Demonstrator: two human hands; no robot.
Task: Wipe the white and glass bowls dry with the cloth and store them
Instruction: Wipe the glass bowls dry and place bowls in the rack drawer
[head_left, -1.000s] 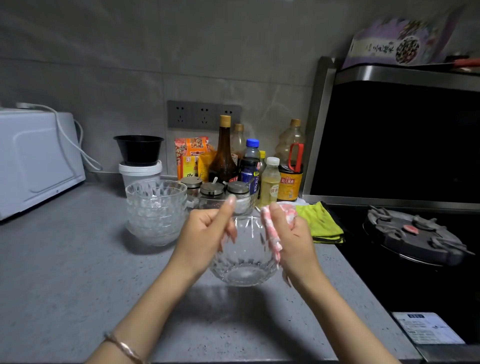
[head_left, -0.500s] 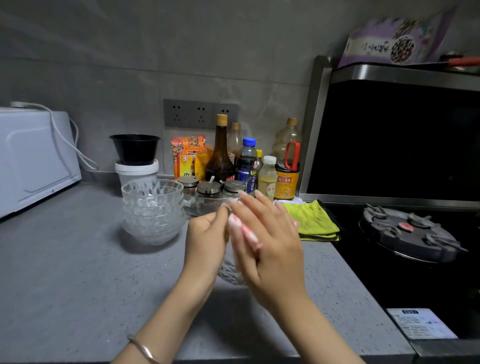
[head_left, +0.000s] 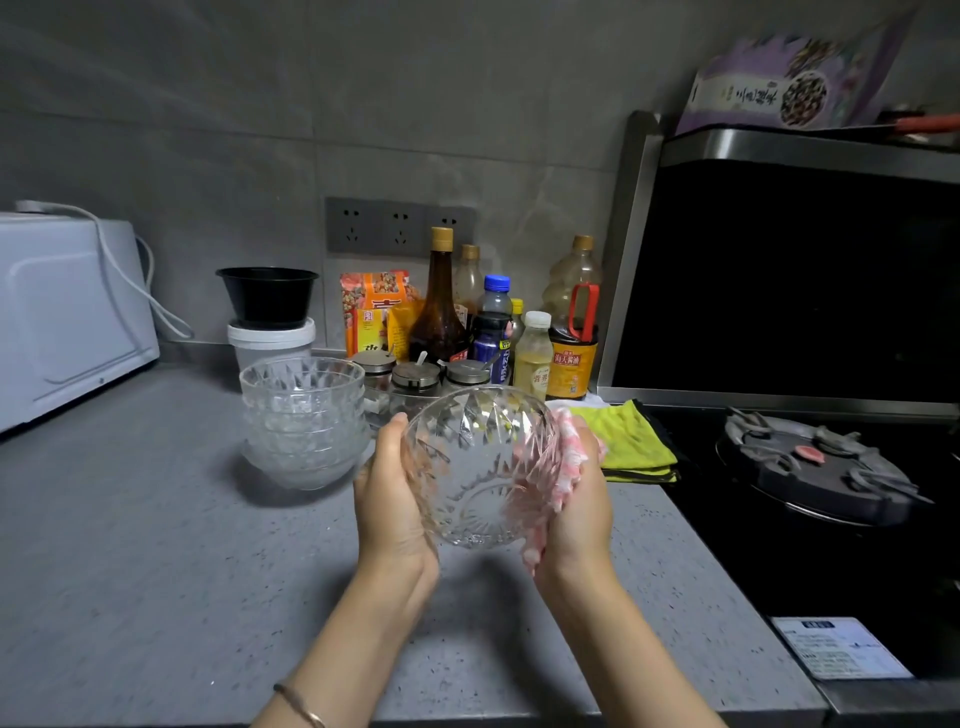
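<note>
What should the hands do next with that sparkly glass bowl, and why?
Probably turn the glass bowl a little in the left hand so the right hand can rub the pink cloth over another part. The cloth presses only the bowl's right side now, and the bowl is held up off the counter, not yet on the stack of glass bowls.
</note>
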